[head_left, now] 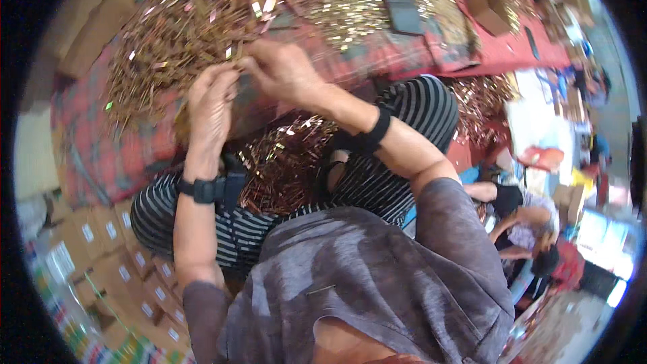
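Red patterned cloth (87, 141) spreads under a heap of thin, shiny gold-and-copper strips (202, 13) at twelve o'clock, where my left hand (212, 104) and right hand (280, 71) each pinch strips at its near edge.

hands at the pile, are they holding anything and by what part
Both the left hand and right hand pinch small golden strips at the pile's edge; which part cannot be told.
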`<action>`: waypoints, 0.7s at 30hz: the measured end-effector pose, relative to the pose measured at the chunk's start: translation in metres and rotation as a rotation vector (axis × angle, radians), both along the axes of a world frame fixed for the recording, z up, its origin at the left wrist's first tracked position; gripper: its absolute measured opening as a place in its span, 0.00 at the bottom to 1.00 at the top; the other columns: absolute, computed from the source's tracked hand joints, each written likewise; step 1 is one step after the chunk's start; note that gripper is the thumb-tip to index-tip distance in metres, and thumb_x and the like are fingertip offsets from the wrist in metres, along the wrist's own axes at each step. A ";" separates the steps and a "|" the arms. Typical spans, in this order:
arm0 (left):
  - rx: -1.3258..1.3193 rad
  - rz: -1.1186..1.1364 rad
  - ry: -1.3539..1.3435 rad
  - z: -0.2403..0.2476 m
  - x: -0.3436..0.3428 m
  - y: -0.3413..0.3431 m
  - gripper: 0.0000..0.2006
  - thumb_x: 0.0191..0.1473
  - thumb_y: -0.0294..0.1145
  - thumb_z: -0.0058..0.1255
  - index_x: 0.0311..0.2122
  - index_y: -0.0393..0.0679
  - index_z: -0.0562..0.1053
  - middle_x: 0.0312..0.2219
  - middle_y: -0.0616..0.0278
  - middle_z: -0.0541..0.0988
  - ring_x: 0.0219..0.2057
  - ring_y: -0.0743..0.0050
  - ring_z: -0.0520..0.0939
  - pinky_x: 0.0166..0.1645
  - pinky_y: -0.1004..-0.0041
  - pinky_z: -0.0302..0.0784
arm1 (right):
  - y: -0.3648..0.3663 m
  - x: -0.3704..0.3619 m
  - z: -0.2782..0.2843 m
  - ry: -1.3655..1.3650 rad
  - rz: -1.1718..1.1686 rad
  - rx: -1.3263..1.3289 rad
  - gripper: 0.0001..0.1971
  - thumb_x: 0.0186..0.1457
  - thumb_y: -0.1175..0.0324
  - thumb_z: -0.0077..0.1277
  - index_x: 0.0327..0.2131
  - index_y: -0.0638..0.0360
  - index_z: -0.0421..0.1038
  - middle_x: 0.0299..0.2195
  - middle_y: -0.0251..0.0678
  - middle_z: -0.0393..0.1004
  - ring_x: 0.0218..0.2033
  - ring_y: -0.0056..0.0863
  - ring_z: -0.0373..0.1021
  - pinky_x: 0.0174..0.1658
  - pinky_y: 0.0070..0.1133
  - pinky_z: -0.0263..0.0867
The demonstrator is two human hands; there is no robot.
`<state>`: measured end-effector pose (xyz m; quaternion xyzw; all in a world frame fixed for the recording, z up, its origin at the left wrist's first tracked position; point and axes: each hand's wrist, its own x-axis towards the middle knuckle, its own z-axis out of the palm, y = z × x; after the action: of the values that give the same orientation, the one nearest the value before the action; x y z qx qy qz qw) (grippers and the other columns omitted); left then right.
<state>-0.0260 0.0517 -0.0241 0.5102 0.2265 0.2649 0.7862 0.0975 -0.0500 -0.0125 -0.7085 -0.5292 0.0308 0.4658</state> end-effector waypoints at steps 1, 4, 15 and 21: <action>0.007 0.029 0.014 0.003 -0.003 0.000 0.09 0.48 0.23 0.51 0.36 0.33 0.71 0.22 0.70 0.70 0.21 0.89 0.65 0.25 0.86 0.57 | -0.001 -0.002 0.006 0.048 -0.007 -0.119 0.19 0.54 0.55 0.43 0.24 0.64 0.70 0.22 0.51 0.71 0.27 0.48 0.70 0.27 0.36 0.64; 0.001 -0.049 -0.005 0.003 0.007 -0.007 0.08 0.48 0.22 0.50 0.35 0.33 0.71 0.22 0.70 0.70 0.21 0.89 0.64 0.25 0.86 0.57 | -0.006 0.012 -0.003 0.227 -0.015 -0.214 0.21 0.53 0.52 0.43 0.24 0.64 0.70 0.21 0.52 0.71 0.25 0.49 0.69 0.27 0.37 0.64; -0.064 -0.068 -0.006 0.007 0.010 -0.012 0.08 0.49 0.21 0.50 0.36 0.33 0.71 0.26 0.66 0.73 0.21 0.88 0.64 0.26 0.87 0.58 | -0.021 0.007 0.005 0.321 0.025 -0.142 0.15 0.53 0.60 0.47 0.27 0.66 0.67 0.21 0.51 0.69 0.26 0.50 0.68 0.27 0.34 0.61; -0.085 -0.031 -0.023 0.005 0.001 -0.004 0.08 0.49 0.22 0.50 0.36 0.34 0.71 0.26 0.65 0.72 0.22 0.87 0.65 0.26 0.86 0.59 | -0.014 -0.005 0.012 0.545 0.102 -0.085 0.14 0.55 0.63 0.46 0.27 0.66 0.69 0.18 0.39 0.69 0.22 0.25 0.67 0.27 0.27 0.63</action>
<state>-0.0246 0.0481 -0.0190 0.4765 0.2205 0.2487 0.8139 0.0921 -0.0644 -0.0006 -0.6654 -0.4176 0.2658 0.5588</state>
